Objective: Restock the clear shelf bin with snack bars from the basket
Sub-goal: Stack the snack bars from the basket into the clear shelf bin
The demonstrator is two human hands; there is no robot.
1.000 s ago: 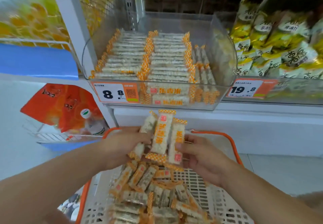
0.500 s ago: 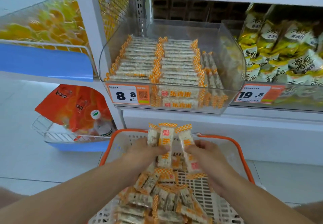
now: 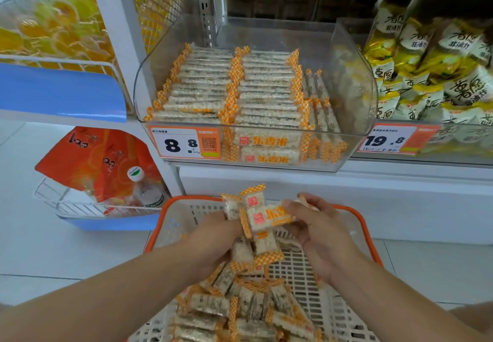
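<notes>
A clear shelf bin (image 3: 354, 93) on the white shelf holds rows of white snack bars (image 3: 264, 93) with orange checked ends. Below it stands a white basket with an orange rim (image 3: 362, 221), with a heap of the same bars (image 3: 240, 304) inside. Above the basket my left hand (image 3: 216, 237) grips upright snack bars (image 3: 262, 237). My right hand (image 3: 317, 229) pinches one bar (image 3: 269, 217) turned sideways across the bunch.
A second clear bin of yellow snack bags (image 3: 432, 75) sits to the right. Left of the white shelf post (image 3: 114, 35) are a blue-fronted wire basket of orange packets (image 3: 53, 48) and a lower wire basket with red bags (image 3: 101, 165). Price tags (image 3: 184, 143) front the bins.
The view has tilted down a little. My right hand has turned one bar from upright to sideways across the bars in my left hand. Both hands stay over the basket.
</notes>
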